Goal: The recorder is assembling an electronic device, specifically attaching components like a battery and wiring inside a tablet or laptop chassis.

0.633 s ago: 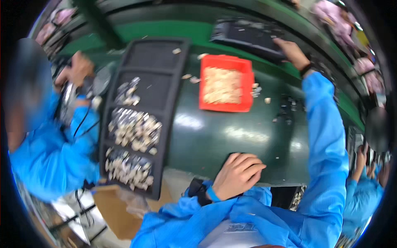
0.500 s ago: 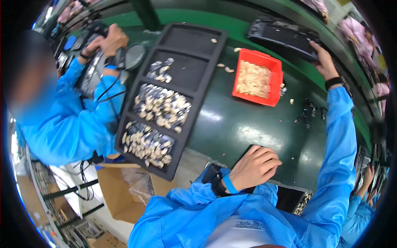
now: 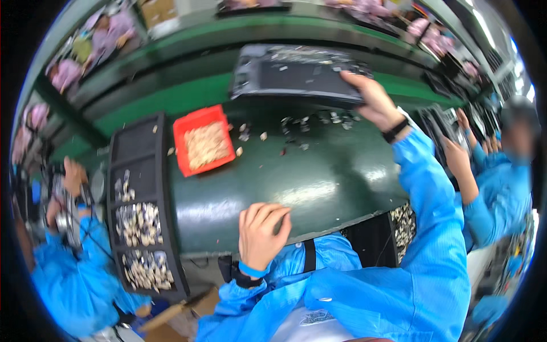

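Observation:
My right hand (image 3: 376, 104) grips the right end of a black, flat, rectangular tray-like housing (image 3: 302, 78), thumb on top. The housing is held over the far side of the green table and carries small shiny bits along its far edge. My left hand (image 3: 264, 236) hovers at the near table edge, fingers loosely bent, thumb apart, nothing visible in it. Beyond it and to the left is a red bin (image 3: 177, 137) full of small cream-coloured pieces. Small dark parts (image 3: 296, 124) lie scattered below the housing.
A long black compartment tray (image 3: 114, 219) with small cream and silvery parts stands on the left. Another dark tray (image 3: 370, 242) sits by my lap, below the table edge. One co-worker's blue sleeve (image 3: 74, 273) is at the left, another's (image 3: 496, 194) at the right, beside more black housings (image 3: 436, 134).
My view has turned right, so the bin and compartment tray now appear farther left. My right hand still holds the black housing, now more central and closer. My left hand stays empty.

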Action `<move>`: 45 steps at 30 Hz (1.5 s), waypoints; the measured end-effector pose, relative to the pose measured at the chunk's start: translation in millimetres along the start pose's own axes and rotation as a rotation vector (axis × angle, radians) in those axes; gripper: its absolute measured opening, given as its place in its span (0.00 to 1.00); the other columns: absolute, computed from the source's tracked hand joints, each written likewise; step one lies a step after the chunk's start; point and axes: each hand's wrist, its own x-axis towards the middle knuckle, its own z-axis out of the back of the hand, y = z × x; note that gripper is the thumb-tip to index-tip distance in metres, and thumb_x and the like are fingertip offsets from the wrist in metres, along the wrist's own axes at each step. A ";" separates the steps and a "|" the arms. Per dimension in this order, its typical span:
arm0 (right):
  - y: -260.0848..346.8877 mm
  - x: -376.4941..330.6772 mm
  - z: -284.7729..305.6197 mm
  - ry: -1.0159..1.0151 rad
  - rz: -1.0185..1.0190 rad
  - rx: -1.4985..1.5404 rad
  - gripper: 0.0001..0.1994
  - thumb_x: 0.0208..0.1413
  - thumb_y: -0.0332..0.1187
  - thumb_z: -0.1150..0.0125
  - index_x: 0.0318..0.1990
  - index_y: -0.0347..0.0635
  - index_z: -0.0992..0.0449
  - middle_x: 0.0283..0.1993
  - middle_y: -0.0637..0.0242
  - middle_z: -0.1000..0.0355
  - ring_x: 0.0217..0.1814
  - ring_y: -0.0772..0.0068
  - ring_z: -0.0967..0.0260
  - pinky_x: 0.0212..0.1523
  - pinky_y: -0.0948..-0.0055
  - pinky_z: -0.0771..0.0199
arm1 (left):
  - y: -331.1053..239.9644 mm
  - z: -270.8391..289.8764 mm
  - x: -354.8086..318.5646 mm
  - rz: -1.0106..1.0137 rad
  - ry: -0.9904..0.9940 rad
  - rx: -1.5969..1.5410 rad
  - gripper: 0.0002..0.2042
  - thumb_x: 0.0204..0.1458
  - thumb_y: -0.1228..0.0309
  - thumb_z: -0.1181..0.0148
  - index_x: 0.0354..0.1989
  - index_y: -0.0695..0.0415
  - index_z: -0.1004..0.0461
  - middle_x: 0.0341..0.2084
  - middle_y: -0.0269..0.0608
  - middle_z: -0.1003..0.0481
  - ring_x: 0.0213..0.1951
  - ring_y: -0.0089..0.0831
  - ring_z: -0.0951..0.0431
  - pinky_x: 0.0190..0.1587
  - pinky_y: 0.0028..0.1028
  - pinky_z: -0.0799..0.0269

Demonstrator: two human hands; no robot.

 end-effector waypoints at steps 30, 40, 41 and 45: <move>19.3 -205.8 369.6 -1.208 -0.045 -1.480 0.30 0.65 0.56 0.43 0.49 0.31 0.24 0.37 0.47 0.20 0.42 0.50 0.18 0.43 0.58 0.20 | -26.9 -2.2 19.1 0.066 0.147 0.105 0.08 0.48 0.73 0.28 0.37 0.50 0.14 0.37 0.33 0.20 0.43 0.39 0.23 0.51 0.37 0.34; -15.5 -249.5 429.3 -0.993 -0.235 -0.398 0.30 0.63 0.57 0.35 0.54 0.36 0.30 0.28 0.69 0.29 0.23 0.76 0.31 0.23 0.75 0.31 | -21.5 -6.0 14.0 0.107 0.169 0.181 0.08 0.48 0.73 0.29 0.37 0.49 0.14 0.36 0.32 0.21 0.43 0.37 0.24 0.50 0.37 0.35; -17.1 -254.7 440.5 -0.951 -0.198 -0.310 0.27 0.64 0.55 0.36 0.53 0.38 0.31 0.26 0.73 0.33 0.21 0.79 0.35 0.22 0.75 0.33 | -23.1 -9.5 14.6 0.157 0.173 0.148 0.08 0.46 0.74 0.30 0.35 0.50 0.15 0.35 0.29 0.23 0.43 0.34 0.26 0.50 0.35 0.37; -19.0 -252.2 421.7 -1.065 -0.039 -0.223 0.23 0.66 0.46 0.36 0.54 0.34 0.28 0.32 0.71 0.32 0.31 0.74 0.32 0.30 0.73 0.32 | -25.3 -13.3 11.5 0.121 0.139 0.155 0.07 0.46 0.74 0.30 0.35 0.51 0.15 0.34 0.30 0.23 0.42 0.34 0.26 0.49 0.35 0.38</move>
